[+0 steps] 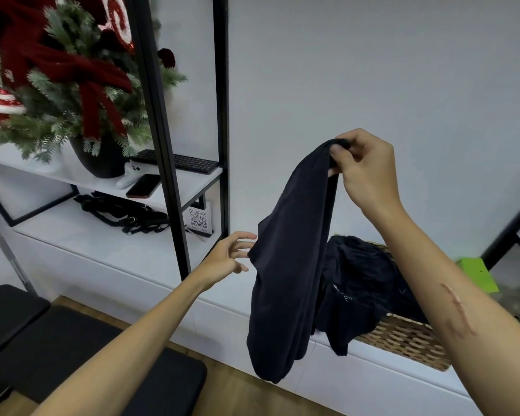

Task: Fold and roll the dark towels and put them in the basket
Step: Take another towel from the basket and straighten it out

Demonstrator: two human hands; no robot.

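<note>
Right now our right hand (364, 166) pinches a dark towel (285, 259) by its top edge, hanging in front of the basket (403, 337) — left hand (228, 256) open, fingers at its side. We'd catch the other corner, spread it flat before folding — more towels (364, 283) wait in the basket.
</note>
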